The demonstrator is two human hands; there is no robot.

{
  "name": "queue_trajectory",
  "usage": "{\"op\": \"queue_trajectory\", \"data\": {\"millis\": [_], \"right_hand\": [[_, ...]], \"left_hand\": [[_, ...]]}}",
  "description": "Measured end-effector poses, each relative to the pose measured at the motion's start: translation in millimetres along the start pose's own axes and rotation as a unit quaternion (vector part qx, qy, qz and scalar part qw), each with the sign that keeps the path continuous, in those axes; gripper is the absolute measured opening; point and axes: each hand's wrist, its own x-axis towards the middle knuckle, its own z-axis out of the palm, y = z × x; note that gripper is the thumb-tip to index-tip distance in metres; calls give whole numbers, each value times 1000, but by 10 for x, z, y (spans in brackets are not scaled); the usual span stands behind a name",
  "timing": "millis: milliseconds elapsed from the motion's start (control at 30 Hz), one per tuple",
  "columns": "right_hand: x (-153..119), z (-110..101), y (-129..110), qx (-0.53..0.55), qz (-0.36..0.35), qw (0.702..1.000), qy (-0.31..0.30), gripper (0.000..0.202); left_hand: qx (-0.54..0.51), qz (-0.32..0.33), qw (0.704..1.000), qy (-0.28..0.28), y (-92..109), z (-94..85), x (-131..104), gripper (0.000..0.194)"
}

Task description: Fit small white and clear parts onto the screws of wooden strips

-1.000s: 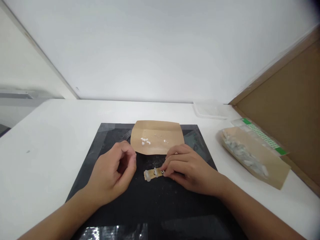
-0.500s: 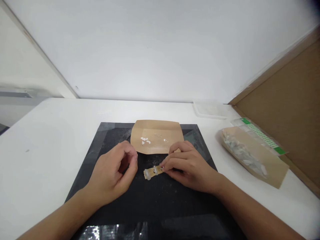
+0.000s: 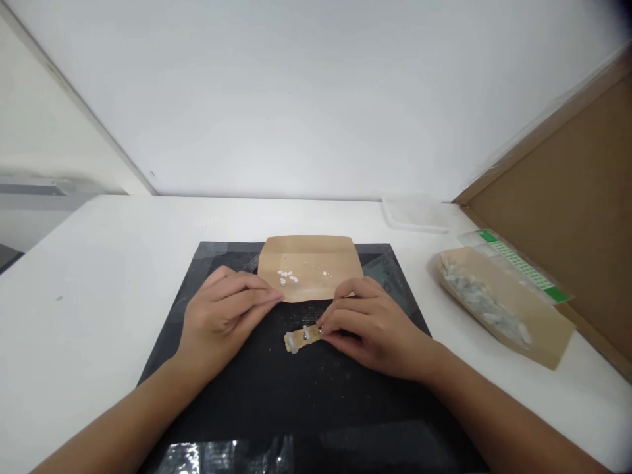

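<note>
the small tan strip is on the black mat, just on the near side of the brown sheet. translucent pieces sit across its left part, and shiny metal spots are visible farther right.

right hand: fingers narrow, gripping the right end of the strip, which they partly cover. left hand: fingers narrow, tips together at the near left edge of the sheet. whether a small piece is pinched between them cannot be told.

white flakes lie loose on the sheet, near the left fingertips. the mat rests on the table. at right, well apart from the hands, is a brown packet with pale pieces showing.

caution: possible faults.
- strip pivots or slides: it appears to be held at one end only, so a sideways push on the free left end could turn it.
- flakes scatter: a knock from the left fingers could tilt or drag the light-looking sheet.
- wrong pick: the flakes lie close together, so a loose pinch could lift two or drop one.
- misplacement: the right fingers hide the strip's end, so contact there is hard to check.
</note>
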Motion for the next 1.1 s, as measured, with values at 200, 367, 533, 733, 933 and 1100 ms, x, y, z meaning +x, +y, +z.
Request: {"op": "queue_trajectory", "data": {"millis": [200, 367, 533, 733, 933, 1100], "right_hand": [[5, 4, -10, 5, 4, 1000, -7, 1], [22, 3, -20, 6, 5, 1000, -5, 5], [28, 7, -15, 4, 3, 1000, -7, 5], [18, 2, 1, 20, 1, 1000, -2, 7], [10, -35, -3, 5, 2, 1000, -20, 8], [0, -25, 7, 8, 11, 1000, -16, 8]], "left_hand": [[66, -43, 995, 55, -46, 57, 31, 6], [93, -49, 994, 33, -38, 113, 60, 9], [76, -14, 997, 17, -25, 82, 63, 16], [26, 119, 992, -38, 45, -113, 9, 33], [-14, 125, 984, -126, 82, -34, -50, 62], [-13, 134, 977, -168, 98, 6, -60, 48]]}}
